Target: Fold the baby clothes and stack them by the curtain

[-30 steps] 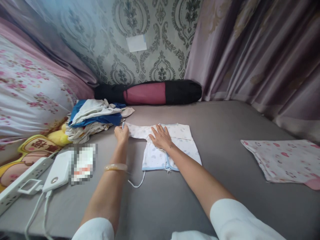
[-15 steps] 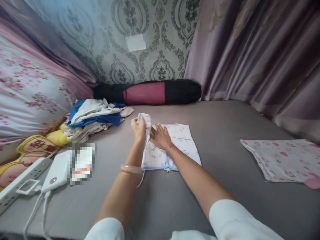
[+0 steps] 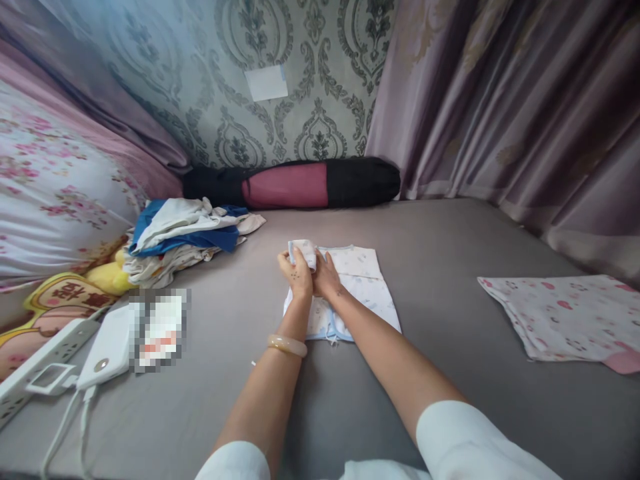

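Observation:
A small white baby top (image 3: 365,287) with blue trim lies flat on the grey bed sheet (image 3: 425,400). My left hand (image 3: 297,273) pinches the top's left sleeve, which is folded inward over the body. My right hand (image 3: 326,279) lies flat on the garment right beside it, fingers stretched out and pressing the cloth down. A pale bangle (image 3: 287,345) is on my left wrist. The top's tie string is mostly hidden under my left arm.
A heap of unfolded clothes (image 3: 185,237) lies at the left. A black and pink roll bag (image 3: 295,183) rests against the wall. A folded patterned cloth (image 3: 565,317) lies at the right. A power strip (image 3: 35,380) and white charger (image 3: 107,347) lie near left.
My left hand lifted the sleeve from its outstretched position at the left and carried it rightward, folding it over the garment next to my right hand. The right hand stayed put.

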`<state>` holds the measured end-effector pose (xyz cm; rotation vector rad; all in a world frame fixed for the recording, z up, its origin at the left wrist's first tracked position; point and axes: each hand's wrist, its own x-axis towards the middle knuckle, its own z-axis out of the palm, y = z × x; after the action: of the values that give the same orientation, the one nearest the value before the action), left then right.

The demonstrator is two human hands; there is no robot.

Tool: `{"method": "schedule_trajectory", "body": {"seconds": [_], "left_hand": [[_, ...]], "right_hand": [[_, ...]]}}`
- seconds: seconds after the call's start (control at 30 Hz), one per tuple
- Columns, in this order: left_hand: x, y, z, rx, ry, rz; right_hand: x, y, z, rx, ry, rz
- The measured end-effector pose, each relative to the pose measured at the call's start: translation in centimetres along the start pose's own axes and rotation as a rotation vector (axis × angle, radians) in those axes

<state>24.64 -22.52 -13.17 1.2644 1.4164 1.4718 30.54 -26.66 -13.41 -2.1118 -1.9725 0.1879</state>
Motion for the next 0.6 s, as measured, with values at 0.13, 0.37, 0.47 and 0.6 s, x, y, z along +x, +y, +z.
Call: {"method": "schedule_trajectory", "body": {"seconds": [0.13, 0.37, 0.47, 0.6], "left_hand": [[0.2, -0.2, -0.4, -0.024, 0.144, 0.038], [0.0, -0.8, -0.3, -0.122, 0.13, 0.083], [-0.1, -0.9, -0.2, -0.111, 0.119, 0.07], [-0.4, -0.9, -0.1, -0.061, 0.041, 0.075]], "right_hand": [[0.0, -0.1, 0.1, 0.126, 0.042, 0.046], [0.4, 1.1, 1.1, 0.375, 0.309, 0.012], [1.1, 1.7, 1.3, 0.533, 0.433, 0.096], [1.6, 2.3, 1.2, 0.71, 0.536, 0.267]]}}
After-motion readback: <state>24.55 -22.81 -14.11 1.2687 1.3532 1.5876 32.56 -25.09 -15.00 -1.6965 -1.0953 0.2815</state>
